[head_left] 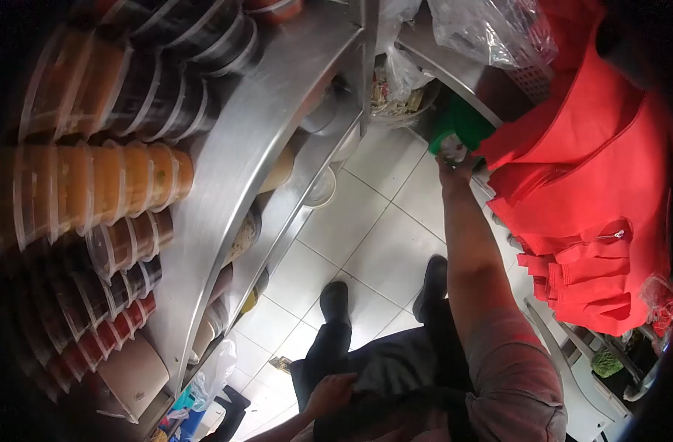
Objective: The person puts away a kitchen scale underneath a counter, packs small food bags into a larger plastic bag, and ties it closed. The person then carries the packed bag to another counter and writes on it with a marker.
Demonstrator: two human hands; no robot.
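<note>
My right hand (454, 163) reaches far forward and down, at the rim of a green container (465, 125) beside the hanging red bags (580, 184). Something whitish shows at its fingers, too small to make out, and the fingers are not clear. Near my lap, my left hand (333, 394) rests against my dark clothing (403, 368); its fingers are partly hidden and I cannot tell whether they hold anything.
Stacked lidded plastic tubs (100, 184) fill the steel shelf (226, 140) at left. Clear plastic bags (491, 29) hang at the top. A basket (399, 103) stands beyond the tiled floor (358, 228). A white chair (587, 390) is at lower right.
</note>
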